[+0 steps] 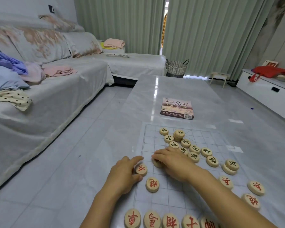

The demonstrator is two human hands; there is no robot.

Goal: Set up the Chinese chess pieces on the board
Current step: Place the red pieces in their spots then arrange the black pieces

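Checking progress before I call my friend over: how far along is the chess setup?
Done: five red pieces line the near edge. In hand: left hand pinches a red piece; right hand grips another piece. Left: the black pieces are heaped together, some stacked.

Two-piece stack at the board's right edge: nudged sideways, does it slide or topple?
The two-piece stack has its top disc offset, so a nudge probably slides it off. The flat discs look rigid, unlikely to roll. The glossy table likely lets them skid.
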